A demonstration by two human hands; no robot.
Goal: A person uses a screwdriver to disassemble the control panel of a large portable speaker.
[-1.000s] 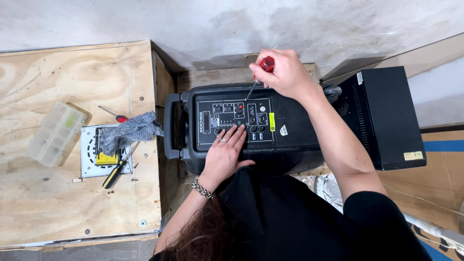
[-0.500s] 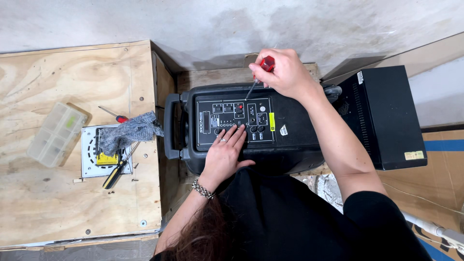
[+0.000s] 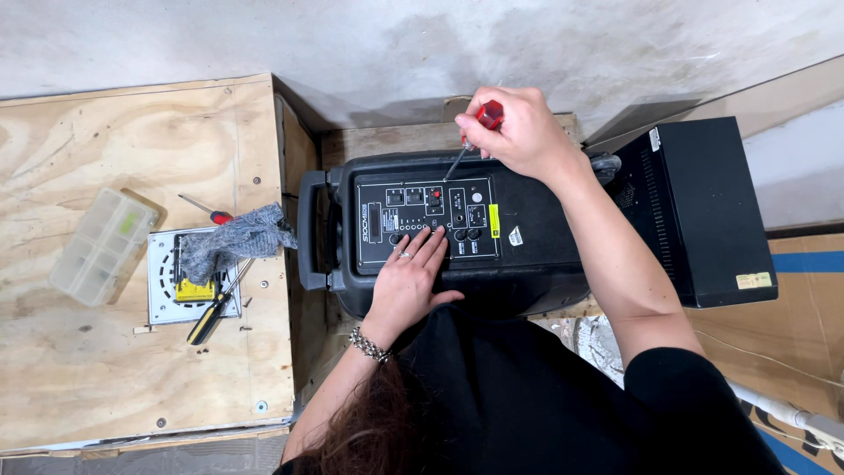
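screwdriver on speaker panel – handling notes

right hand (image 3: 519, 132) is closed around the red handle of a small screwdriver (image 3: 479, 127), shaft angling down and left from the fingers, tip on the top edge of the control panel (image 3: 428, 222), just above the row of sockets. left hand (image 3: 409, 281) lies flat and open on the lower part of that panel, fingers spread over the knobs, gripping nothing, just pressing down

the black speaker (image 3: 457, 233) lies on its back under both hands, handle end to the left of the left fingertips. judging by the moulded plastic shell and bulk: stiff, fairly heavy, won't flex, but smooth casing could slide under driving force, hence the flat palm. best grab point looks like the side handle (image 3: 309, 230). panel knobs look fragile, don't lift by them

screwdriver: light, rigid, thin shaft, handle short enough to slip in the fingers if torque goes up

well left of the left hand, on the plywood crate (image 3: 105, 141): grey rag (image 3: 233, 242), white vent plate (image 3: 167, 299), second screwdriver (image 3: 209, 318), clear parts box (image 3: 101, 246). black case (image 3: 694, 211) right of the right forearm
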